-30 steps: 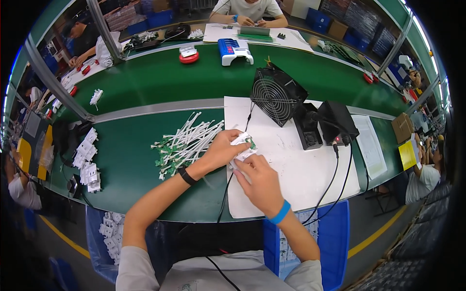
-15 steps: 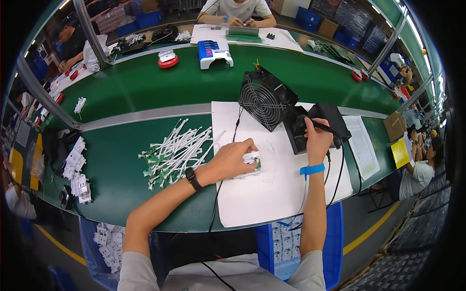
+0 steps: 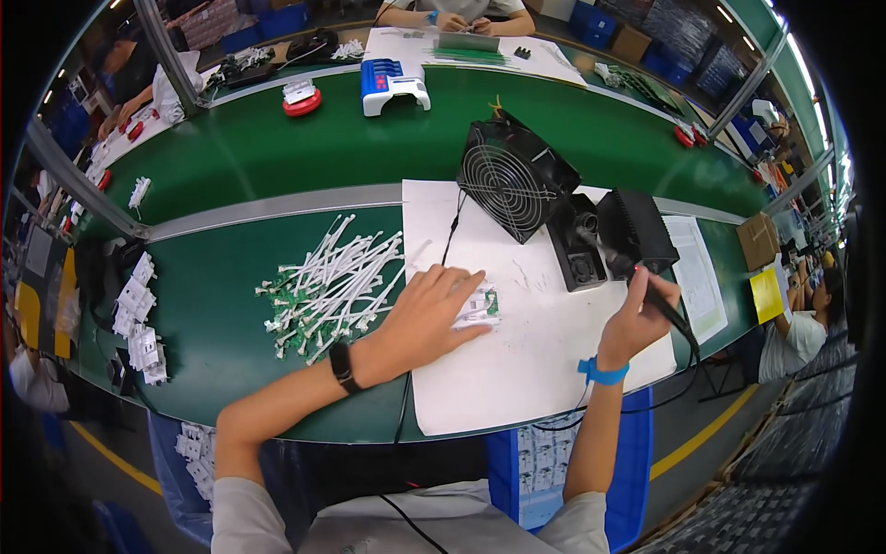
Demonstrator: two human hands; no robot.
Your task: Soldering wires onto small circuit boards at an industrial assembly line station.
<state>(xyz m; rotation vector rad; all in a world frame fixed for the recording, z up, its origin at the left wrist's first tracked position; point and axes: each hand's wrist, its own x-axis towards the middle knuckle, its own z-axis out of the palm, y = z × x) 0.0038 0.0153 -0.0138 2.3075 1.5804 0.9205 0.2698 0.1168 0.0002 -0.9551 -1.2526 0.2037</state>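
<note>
in the last 0.5 s, the right hand (image 3: 633, 329) has moved away from the black holder (image 3: 565, 257), gripping the black corded tool (image 3: 677, 321). the left hand (image 3: 417, 319) now extends its fingers, previously curled, around the white part (image 3: 475, 309).

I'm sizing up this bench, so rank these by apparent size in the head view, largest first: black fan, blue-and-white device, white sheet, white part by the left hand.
1. White sheet
2. Black fan
3. Blue-and-white device
4. White part, judging by what the left hand leaves visible
</note>
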